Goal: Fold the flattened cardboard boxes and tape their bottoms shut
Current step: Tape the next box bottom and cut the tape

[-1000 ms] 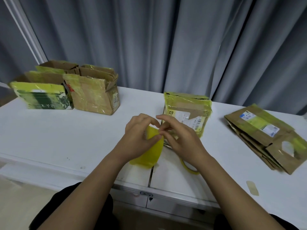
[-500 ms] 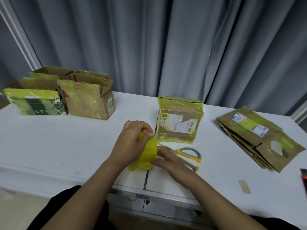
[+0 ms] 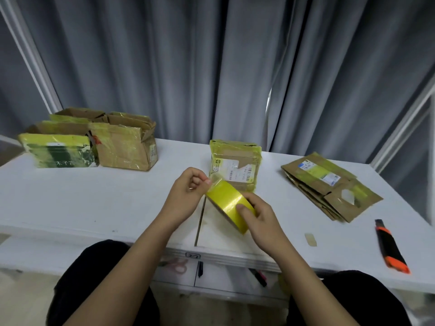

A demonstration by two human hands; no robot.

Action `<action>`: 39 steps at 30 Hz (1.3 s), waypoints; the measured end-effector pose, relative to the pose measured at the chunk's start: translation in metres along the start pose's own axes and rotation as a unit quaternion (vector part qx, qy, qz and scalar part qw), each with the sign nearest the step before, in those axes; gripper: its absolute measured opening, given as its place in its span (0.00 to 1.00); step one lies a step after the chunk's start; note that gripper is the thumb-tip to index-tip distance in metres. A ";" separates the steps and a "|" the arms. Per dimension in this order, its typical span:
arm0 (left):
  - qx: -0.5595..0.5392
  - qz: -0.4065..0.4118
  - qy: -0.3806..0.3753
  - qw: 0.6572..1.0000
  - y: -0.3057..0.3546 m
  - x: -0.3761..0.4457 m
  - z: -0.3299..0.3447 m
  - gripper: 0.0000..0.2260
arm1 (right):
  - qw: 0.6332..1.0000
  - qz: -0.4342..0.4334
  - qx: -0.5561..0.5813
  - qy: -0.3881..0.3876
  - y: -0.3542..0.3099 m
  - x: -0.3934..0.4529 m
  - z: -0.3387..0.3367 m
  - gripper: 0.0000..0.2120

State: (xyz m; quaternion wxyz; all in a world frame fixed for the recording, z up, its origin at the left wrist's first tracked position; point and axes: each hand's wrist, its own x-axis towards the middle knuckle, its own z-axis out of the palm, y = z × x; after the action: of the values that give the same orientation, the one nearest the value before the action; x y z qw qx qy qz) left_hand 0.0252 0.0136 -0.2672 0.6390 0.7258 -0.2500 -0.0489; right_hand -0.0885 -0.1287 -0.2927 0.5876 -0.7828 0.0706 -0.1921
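Gripping the tape (image 3: 231, 203), the right hand (image 3: 261, 220) is curled round it; its loose end is pinched by the left hand (image 3: 188, 194).

White characters "木子言" run along the bottom of the green-and-white box (image 3: 58, 152) at the far left of the table (image 3: 70, 203), and that's the clearest print in view. The brown box (image 3: 124, 147) beside it carries a small side sticker with digits, too blurred to read. The taped box (image 3: 235, 165) in the middle wears a white shipping label with a green logo square and barcodes; the text is too small to make out. The top of the flattened box stack (image 3: 329, 184) shows a blue-and-white label, unreadable. On the table's front edge, a small tag (image 3: 193, 255) seems to read "22", though it's faint.
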 end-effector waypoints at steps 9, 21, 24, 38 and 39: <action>0.083 0.026 0.016 0.996 0.027 -0.020 -0.005 0.06 | 0.995 -0.010 -0.091 -0.031 -0.034 -0.030 -0.011 0.03; 0.083 0.075 0.048 0.993 0.061 -0.023 0.014 0.08 | 0.967 0.088 -0.169 0.171 -0.032 -0.016 -0.021 0.16; 0.052 0.008 0.068 0.996 0.058 -0.003 0.012 0.03 | 0.973 0.114 -0.114 0.165 -0.034 -0.017 -0.030 0.20; 0.125 0.097 0.010 0.987 0.077 0.018 0.040 0.03 | 0.988 0.106 -0.072 0.082 -0.012 -0.015 -0.035 0.19; 0.112 0.107 0.020 0.988 0.080 0.016 0.040 0.03 | 0.986 0.100 -0.092 0.097 -0.011 -0.011 -0.038 0.19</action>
State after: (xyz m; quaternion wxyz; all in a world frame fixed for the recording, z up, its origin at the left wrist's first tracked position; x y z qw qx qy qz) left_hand -0.0005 -0.0341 -0.1947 0.5602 0.7627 -0.3172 0.0623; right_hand -0.1146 -0.1554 -0.2755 0.5201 -0.8001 0.2224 -0.1997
